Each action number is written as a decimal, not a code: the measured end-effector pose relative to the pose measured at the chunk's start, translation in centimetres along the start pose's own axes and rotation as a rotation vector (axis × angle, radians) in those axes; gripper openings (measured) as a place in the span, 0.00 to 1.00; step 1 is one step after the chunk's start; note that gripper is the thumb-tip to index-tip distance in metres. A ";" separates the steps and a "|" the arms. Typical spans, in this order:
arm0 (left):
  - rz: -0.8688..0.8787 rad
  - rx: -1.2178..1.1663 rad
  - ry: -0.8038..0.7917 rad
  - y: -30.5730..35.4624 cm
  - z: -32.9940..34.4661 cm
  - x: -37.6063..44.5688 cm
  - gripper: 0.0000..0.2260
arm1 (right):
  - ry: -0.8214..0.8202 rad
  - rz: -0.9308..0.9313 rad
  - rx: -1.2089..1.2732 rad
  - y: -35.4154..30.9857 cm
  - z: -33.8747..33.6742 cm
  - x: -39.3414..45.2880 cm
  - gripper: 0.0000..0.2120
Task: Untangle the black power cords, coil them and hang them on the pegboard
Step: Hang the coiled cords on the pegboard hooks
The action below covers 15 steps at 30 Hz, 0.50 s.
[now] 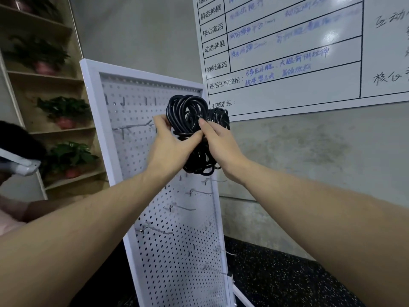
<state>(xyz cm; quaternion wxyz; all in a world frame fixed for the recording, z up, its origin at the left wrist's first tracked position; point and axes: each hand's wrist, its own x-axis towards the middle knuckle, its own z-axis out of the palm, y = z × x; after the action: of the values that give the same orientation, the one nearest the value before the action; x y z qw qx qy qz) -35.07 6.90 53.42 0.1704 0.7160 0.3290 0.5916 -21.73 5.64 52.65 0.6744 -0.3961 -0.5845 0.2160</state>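
Observation:
A thick coil of black power cord [188, 111] is held up in front of the white pegboard [137, 151], near its upper right part. My left hand [170, 147] grips the coil's waist from the left, fingers curled round the strands. My right hand [219, 140] grips it from the right, thumb pressed on the loops. The coil's lower loops [201, 167] hang between my wrists. A second, smaller bundle of cord [219, 117] shows behind the first. A long metal hook [132, 127] juts from the board just left of my left hand.
Several more metal hooks [197, 192] stick out lower on the pegboard. A whiteboard [287, 52] with writing hangs on the grey wall at right. Wooden shelves with potted plants [64, 111] stand at left. Another person's dark head [17, 140] is at the left edge.

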 end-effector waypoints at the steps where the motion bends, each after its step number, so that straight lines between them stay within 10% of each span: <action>1: 0.005 -0.025 -0.007 0.0 0.0 -0.1 0.27 | -0.006 -0.007 0.006 0.2 0.1 -0.1 0.16; 15: -0.020 -0.166 0.020 0.0 0.3 0.7 0.26 | 0.059 0.006 -0.047 -0.2 1.5 0.0 0.19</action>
<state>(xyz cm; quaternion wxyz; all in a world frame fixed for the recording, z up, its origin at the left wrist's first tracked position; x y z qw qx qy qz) -34.76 7.39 53.85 0.2315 0.6902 0.2877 0.6224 -23.18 5.93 52.81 0.6812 -0.4198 -0.5681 0.1923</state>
